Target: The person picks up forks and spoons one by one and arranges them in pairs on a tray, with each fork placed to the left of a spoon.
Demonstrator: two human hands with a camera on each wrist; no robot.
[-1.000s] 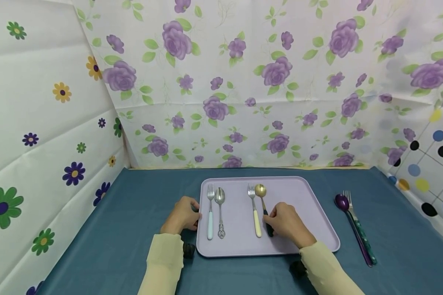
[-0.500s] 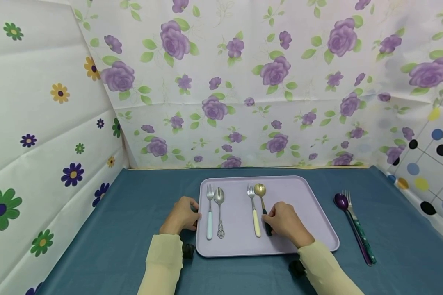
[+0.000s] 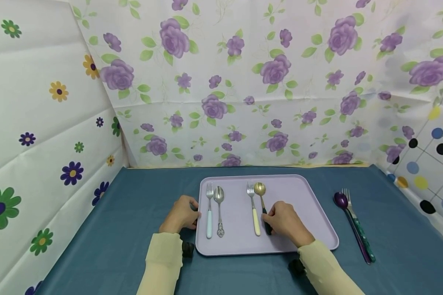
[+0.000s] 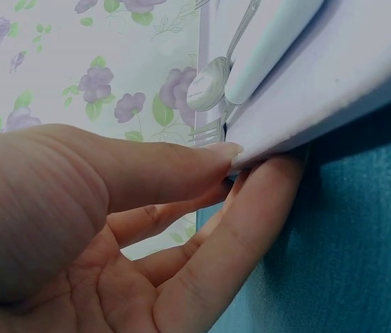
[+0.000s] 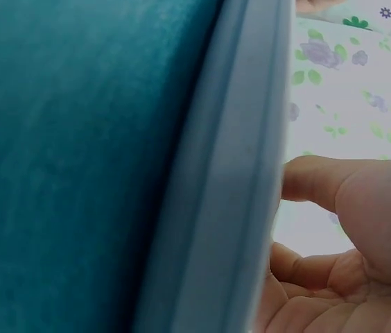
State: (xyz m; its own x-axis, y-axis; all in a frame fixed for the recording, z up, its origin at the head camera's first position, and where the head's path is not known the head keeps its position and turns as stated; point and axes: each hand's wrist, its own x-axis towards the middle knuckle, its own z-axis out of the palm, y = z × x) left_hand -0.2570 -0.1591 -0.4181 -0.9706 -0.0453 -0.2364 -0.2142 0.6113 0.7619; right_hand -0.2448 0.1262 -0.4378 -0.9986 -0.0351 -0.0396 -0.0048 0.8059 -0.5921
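A lilac tray lies on the blue cloth. My left hand pinches its left rim; the left wrist view shows the thumb on top and fingers under the edge. Over the tray, my right hand pinches the dark handle of a gold spoon, whose bowl points away from me. In the right wrist view the tray's side hides the fingertips. Just left of that spoon lies a yellow-handled fork. Along the tray's left side are a light-blue-handled fork and an ornate silver spoon.
Right of the tray, a purple spoon and a green-handled fork lie close together on the tablecloth. A flowered sheet stands behind the table, with patterned sheets on both sides.
The view has shifted very slightly. Both hands, the tray and the cutlery keep their places.
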